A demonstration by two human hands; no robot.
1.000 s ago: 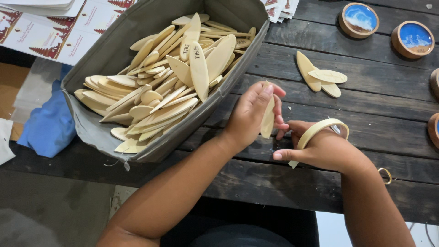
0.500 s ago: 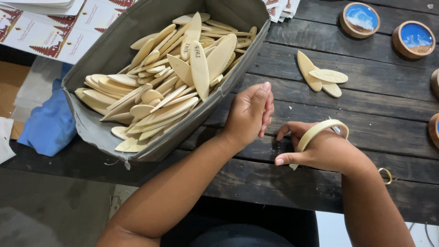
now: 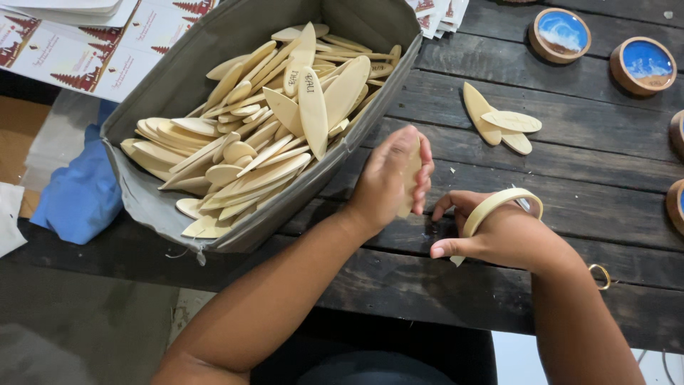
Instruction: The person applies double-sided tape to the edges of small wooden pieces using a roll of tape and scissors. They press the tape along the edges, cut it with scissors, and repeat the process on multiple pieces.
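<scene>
Pale wooden leaf-shaped blank (image 3: 412, 178) is standing near-upright on edge, mostly hidden, gripped in the left hand (image 3: 390, 178) just above the dark plank table. Cream tape roll (image 3: 499, 207) is sitting tilted around the right hand (image 3: 499, 232), looped over its fingers, just beside the blank.

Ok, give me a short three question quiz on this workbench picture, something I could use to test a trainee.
1. True or false: the left hand holds a flat oval wooden piece.
2. What loops around the right hand? A) a roll of tape B) a blue cloth C) a round dish
3. Fill in: the grey bin is full of wooden ____.

Key: 1 true. 2 A, the roll of tape. 3 pieces; three more lie loose on the dark plank table.
</scene>
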